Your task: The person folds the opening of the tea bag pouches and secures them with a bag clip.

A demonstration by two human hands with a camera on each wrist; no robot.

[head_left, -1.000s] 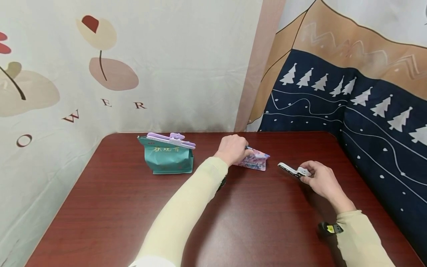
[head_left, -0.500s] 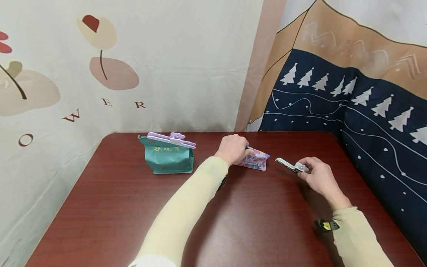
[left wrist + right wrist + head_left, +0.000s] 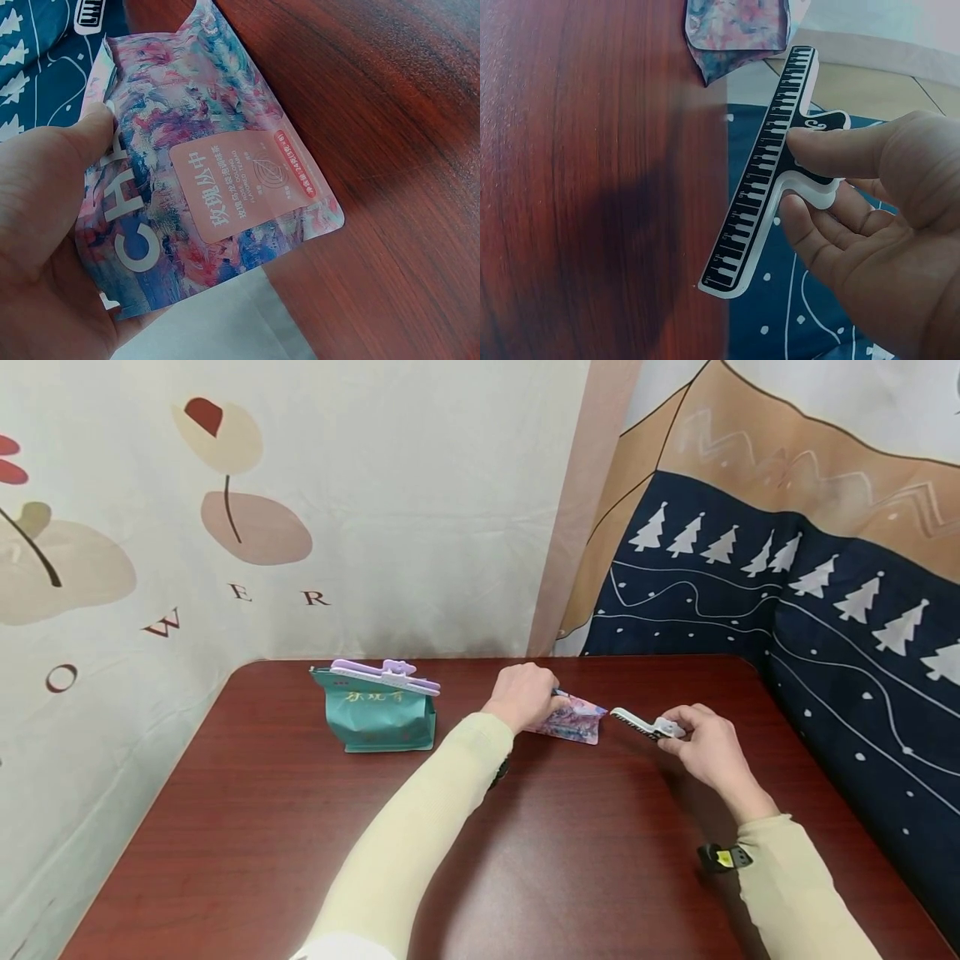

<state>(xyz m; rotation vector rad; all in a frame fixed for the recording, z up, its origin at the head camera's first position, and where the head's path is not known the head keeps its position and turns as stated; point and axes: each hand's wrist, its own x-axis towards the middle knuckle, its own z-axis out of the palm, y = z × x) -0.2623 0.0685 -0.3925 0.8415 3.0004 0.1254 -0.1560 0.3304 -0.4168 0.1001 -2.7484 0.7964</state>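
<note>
My left hand (image 3: 523,693) grips the top edge of a pink-and-blue pouch (image 3: 187,135), thumb across its front in the left wrist view. Lettering and a pink label (image 3: 240,187) show on the pouch, which stands on the table in the head view. To the right, my right hand (image 3: 708,745) pinches a bag clip (image 3: 761,172) by its handle, between thumb and fingers. Black and white, the clip has a piano-key pattern along its long bar. Its far end points at the pouch's right edge, close beside it.
A green bag (image 3: 378,718) with a purple clip (image 3: 386,676) across its top stands at the table's back left. The dark red table (image 3: 570,852) runs back to a printed curtain (image 3: 420,510). Navy fabric (image 3: 862,710) hangs along the right side.
My right hand has moved left and slightly away from me, bringing the bag clip closer to the pouch. The left hand and the pouch have stayed put.
</note>
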